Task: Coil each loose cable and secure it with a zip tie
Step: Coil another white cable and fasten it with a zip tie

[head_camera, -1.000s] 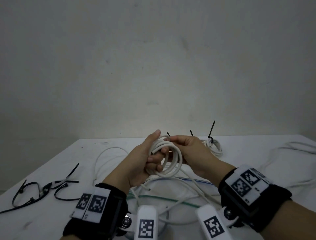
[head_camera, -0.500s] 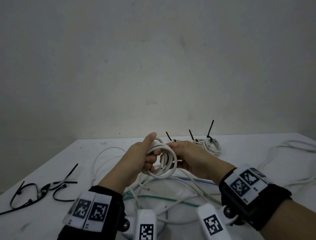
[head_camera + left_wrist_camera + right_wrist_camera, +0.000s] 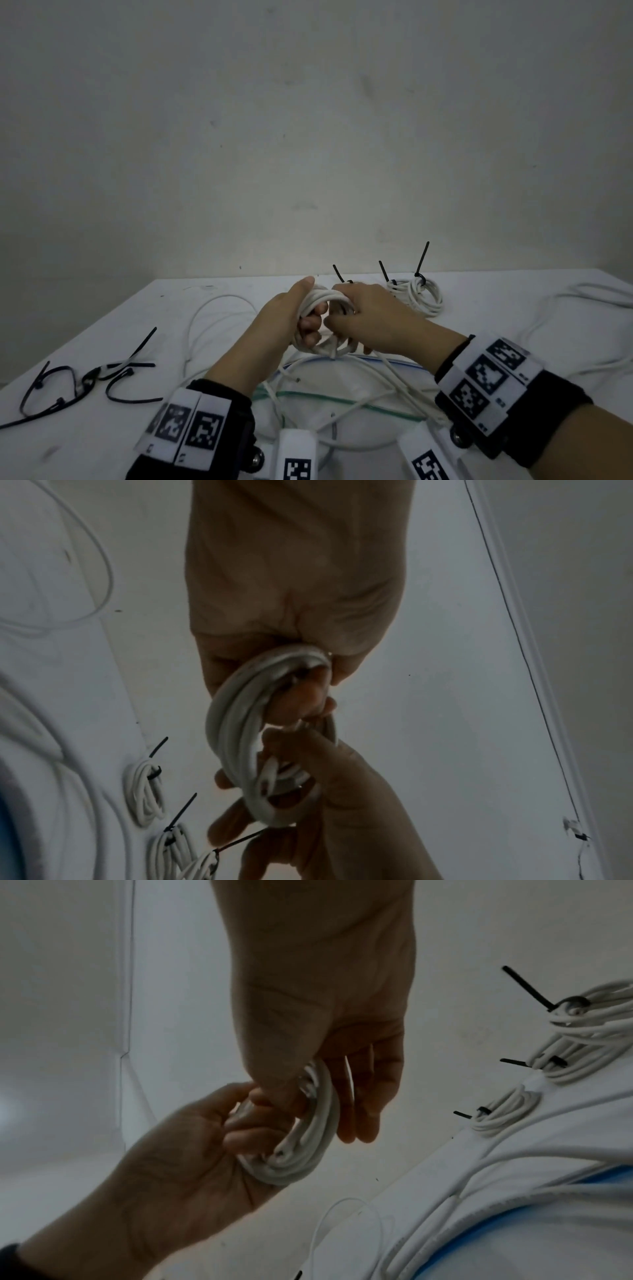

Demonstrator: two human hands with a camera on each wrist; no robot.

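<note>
Centrally, lower frame: left hand (image 3: pixel 284 318), fingers curled through white cable coil (image 3: pixel 325 301), gripping it; right hand (image 3: pixel 370 318), closed around the coil's opposite side, both raised above the desk (image 3: pixel 479 308). Loose tail trailing toward the lower frame. Advice: keep loops stacked evenly and pinched before reaching for a tie. Lower left: spare black zip ties (image 3: pixel 85 380). Upper right of hands: tied bundles (image 3: pixel 416 291).
</note>
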